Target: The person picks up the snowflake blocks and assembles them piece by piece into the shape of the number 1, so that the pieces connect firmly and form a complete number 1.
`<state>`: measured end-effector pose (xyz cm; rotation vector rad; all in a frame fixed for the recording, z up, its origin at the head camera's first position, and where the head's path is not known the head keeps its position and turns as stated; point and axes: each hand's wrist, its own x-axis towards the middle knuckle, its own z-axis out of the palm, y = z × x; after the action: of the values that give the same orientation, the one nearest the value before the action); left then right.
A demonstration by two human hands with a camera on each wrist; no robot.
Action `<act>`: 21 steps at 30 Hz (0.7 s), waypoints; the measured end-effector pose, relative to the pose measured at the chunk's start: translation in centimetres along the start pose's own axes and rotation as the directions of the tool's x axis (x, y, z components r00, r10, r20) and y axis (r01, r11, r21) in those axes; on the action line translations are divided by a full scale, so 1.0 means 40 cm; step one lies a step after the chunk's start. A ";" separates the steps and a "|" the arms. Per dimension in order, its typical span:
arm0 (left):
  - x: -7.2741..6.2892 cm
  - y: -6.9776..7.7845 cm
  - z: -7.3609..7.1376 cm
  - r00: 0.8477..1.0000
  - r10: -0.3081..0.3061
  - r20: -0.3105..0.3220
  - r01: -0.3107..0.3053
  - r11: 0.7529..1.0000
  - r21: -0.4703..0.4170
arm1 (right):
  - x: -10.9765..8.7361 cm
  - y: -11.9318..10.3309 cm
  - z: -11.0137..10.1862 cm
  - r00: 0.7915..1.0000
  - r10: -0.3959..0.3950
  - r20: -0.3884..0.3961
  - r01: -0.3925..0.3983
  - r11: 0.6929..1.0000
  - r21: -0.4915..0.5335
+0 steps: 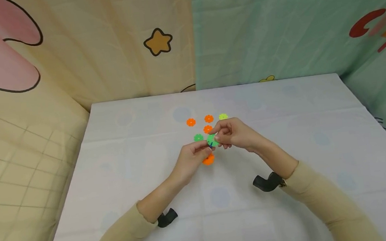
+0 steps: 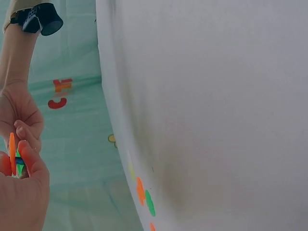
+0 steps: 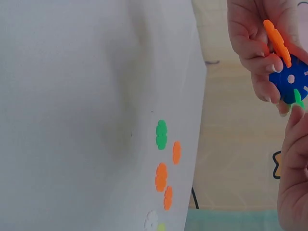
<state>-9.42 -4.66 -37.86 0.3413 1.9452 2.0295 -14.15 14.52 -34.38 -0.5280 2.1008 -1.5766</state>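
Observation:
My left hand (image 1: 191,159) grips a blue notched disc (image 3: 288,79), mostly hidden by fingers in the head view. An orange flower-shaped disc (image 1: 208,159) stands crosswise at the blue disc's edge, on the side nearer me. Between the thumb and finger of my right hand (image 1: 237,134) is a green flower-shaped disc (image 1: 212,140). It meets the blue disc's rim opposite the orange one; whether their slots are engaged I cannot tell. Both hands are raised above the table, fingertips close together.
Loose discs lie flat just beyond my hands: a green disc (image 1: 198,137), several orange ones (image 1: 191,122), a yellow-green disc (image 1: 223,116) and a white disc (image 3: 151,220). A white cloth covers the table (image 1: 153,216). Printed curtains (image 1: 121,46) hang behind it.

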 end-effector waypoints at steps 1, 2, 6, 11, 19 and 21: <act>0.000 0.003 -0.001 1.000 0.000 0.001 0.000 1.000 -0.007 | -0.001 -0.001 0.002 1.000 -0.002 -0.014 0.002 1.000 -0.004; 0.001 0.003 -0.001 1.000 0.004 0.000 -0.004 1.000 -0.007 | -0.001 0.000 0.004 1.000 -0.002 -0.028 0.002 1.000 -0.005; 0.004 0.006 -0.003 1.000 -0.006 -0.014 0.006 1.000 -0.004 | -0.001 0.008 0.011 0.998 -0.003 -0.063 0.004 1.000 0.030; 0.006 -0.003 -0.005 0.999 -0.043 -0.019 0.043 0.999 0.016 | 0.000 0.028 0.012 0.999 0.019 -0.049 -0.014 0.995 0.101; 0.006 -0.008 -0.011 0.996 -0.084 -0.005 0.084 0.996 0.011 | -0.009 0.037 0.002 1.000 0.025 0.009 -0.026 0.986 0.165; 0.007 -0.009 -0.012 0.996 -0.091 -0.003 0.091 0.996 0.016 | -0.010 0.042 0.000 0.999 0.014 0.035 -0.020 0.984 0.177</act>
<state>-9.84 -5.00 -38.23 0.2497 1.9428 1.9588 -13.87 15.18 -35.94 -0.4700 1.9117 -1.7133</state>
